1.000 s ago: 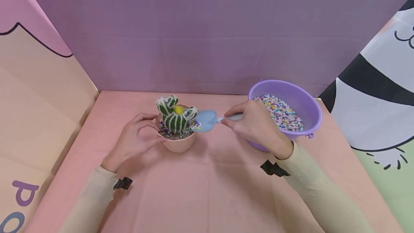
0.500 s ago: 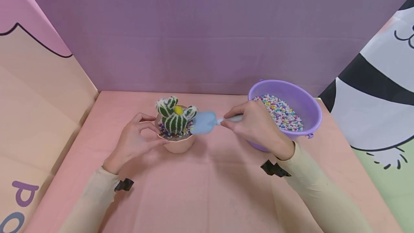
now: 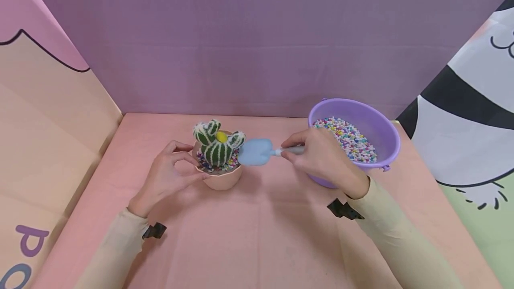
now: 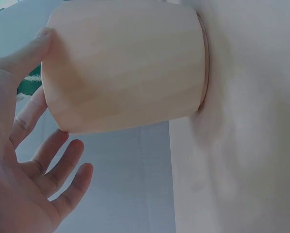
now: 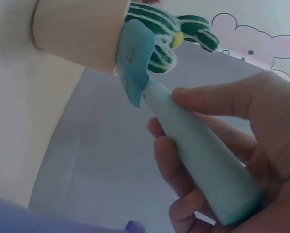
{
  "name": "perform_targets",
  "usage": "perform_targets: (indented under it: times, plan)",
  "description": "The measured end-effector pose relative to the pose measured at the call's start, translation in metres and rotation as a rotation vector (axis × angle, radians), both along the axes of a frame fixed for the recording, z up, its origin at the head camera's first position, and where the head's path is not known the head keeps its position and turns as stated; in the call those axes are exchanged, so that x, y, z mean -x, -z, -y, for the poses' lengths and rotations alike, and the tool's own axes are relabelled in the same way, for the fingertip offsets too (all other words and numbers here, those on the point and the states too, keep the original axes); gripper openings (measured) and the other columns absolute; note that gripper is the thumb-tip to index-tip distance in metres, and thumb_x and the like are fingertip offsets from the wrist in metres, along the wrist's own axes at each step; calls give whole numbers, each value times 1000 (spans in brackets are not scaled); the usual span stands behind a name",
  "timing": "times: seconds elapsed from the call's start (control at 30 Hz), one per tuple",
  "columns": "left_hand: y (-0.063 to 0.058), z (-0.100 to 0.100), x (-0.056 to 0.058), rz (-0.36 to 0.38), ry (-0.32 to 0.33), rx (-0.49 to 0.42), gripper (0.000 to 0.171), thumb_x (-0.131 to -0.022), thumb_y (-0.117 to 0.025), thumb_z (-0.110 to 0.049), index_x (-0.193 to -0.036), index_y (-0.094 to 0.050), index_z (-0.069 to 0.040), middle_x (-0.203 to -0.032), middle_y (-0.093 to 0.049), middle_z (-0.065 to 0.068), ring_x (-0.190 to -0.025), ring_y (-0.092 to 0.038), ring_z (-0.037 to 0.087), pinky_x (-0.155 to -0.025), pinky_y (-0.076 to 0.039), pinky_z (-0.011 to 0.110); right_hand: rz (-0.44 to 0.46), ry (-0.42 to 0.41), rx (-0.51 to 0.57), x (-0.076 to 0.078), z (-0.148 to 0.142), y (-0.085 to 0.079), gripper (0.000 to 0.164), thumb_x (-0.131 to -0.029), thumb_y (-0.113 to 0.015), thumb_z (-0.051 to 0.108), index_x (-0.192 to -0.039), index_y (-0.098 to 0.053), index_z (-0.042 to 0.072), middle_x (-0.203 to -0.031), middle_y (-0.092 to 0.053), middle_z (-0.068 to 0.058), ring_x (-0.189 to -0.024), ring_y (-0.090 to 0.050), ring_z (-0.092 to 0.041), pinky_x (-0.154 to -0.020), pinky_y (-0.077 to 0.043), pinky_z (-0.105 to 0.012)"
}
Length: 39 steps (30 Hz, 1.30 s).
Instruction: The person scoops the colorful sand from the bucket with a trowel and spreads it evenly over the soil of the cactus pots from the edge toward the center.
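On the pink table (image 3: 241,244), left of centre: a peach pot (image 3: 222,182), upright on its base. Inside the pot: a green, white-striped cactus (image 3: 217,153) with a yellow ball (image 3: 221,137) near the top, and small mixed-colour beads (image 3: 231,164) around its foot. At the left of the pot: the left hand (image 3: 165,175), pinching the rim, with the thumb on the near edge and the index finger at the left edge; other fingers spread apart in the left wrist view. At the right of the pot: the right hand (image 3: 327,157), pinching the handle of a light blue trowel (image 3: 255,151) between thumb and fingers. Blade pointed left, tilted, at the right rim of the pot, near the cactus; contact with the rim not clear. Farther right on the table: a purple bucket (image 3: 379,133), partly filled with multicoloured beads (image 3: 355,144), left side partly hidden by the right hand. At near left and near right: cream sleeves (image 3: 110,251). At the far side: a purple backdrop (image 3: 257,43).
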<state>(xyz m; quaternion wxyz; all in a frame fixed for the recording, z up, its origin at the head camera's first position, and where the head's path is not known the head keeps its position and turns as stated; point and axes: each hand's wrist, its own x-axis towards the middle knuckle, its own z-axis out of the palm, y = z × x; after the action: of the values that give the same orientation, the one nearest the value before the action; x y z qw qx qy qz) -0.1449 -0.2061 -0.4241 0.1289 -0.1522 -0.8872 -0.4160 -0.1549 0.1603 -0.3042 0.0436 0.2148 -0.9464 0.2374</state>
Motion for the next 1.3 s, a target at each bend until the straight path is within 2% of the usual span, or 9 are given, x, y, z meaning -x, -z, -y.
perform_targets:
  times: [0.1,0.17,0.27,0.37,0.53,0.8,1.0,1.13,1.3]
  plan:
    - [1,0,-1,-36,6,12,32,-69,-102,-27,-87,-80,-12,-128,-67,16,-125,-63,36,-106,-51,60,-2,-11,-60,0,-4,5,22,-89,-75,22,-107,-86,16,-91,-83,3,-70,-67,-11,-62,-49,-31]
    - [2,0,-2,-62,5,-6,30,-72,-99,-26,-90,-79,-12,-126,-68,14,-122,-64,32,-99,-54,53,-14,-12,-65,0,-6,8,23,-89,-75,24,-107,-86,17,-90,-83,4,-70,-68,-11,-63,-50,-32]
    - [2,-2,-2,-167,-10,-52,25,-78,-94,-20,-94,-78,-10,-118,-71,10,-109,-65,21,-83,-53,35,-7,3,-10,0,-10,13,17,-90,-80,27,-103,-87,19,-89,-83,6,-78,-73,-14,-71,-56,-36]
    - [-2,-5,-3,-274,-32,-111,19,-83,-88,-12,-98,-78,-9,-106,-74,6,-94,-62,14,-72,-46,25,-8,37,50,0,-16,14,13,-89,-85,29,-99,-88,21,-88,-83,9,-86,-76,-15,-77,-57,-35]
    - [-11,-14,-8,-368,-13,-192,15,-85,-82,-3,-98,-77,-6,-90,-73,8,-81,-59,15,-70,-43,19,-95,81,111,-2,-26,12,8,-88,-86,28,-94,-88,23,-82,-81,9,-77,-73,-12,-69,-51,-24]
    - [-25,-38,-16,-436,126,-269,17,-83,-80,3,-98,-78,-5,-86,-73,6,-75,-60,20,-71,-45,20,-191,164,177,0,-46,14,9,-84,-87,26,-93,-89,24,-82,-82,6,-67,-60,-1,-62,-41,-19]
    - [-28,-59,-17,-466,213,-289,15,-84,-80,-1,-98,-77,-6,-90,-75,6,-77,-63,17,-71,-50,20,-232,188,230,-2,-59,14,9,-84,-90,30,-92,-89,26,-82,-82,6,-69,-59,10,-60,-41,-14]
    - [-30,-76,-14,-507,263,-284,13,-87,-79,-6,-99,-77,-6,-91,-76,7,-80,-67,18,-73,-53,23,-196,214,281,-5,-68,13,11,-84,-91,32,-93,-89,26,-81,-82,4,-66,-58,7,-59,-41,-12]
    - [-35,-99,-11,-514,320,-283,16,-87,-82,-5,-102,-76,-9,-92,-76,6,-85,-69,19,-73,-57,35,-129,261,331,-8,-80,14,13,-85,-92,32,-96,-89,24,-85,-83,7,-71,-63,6,-64,-46,-10]
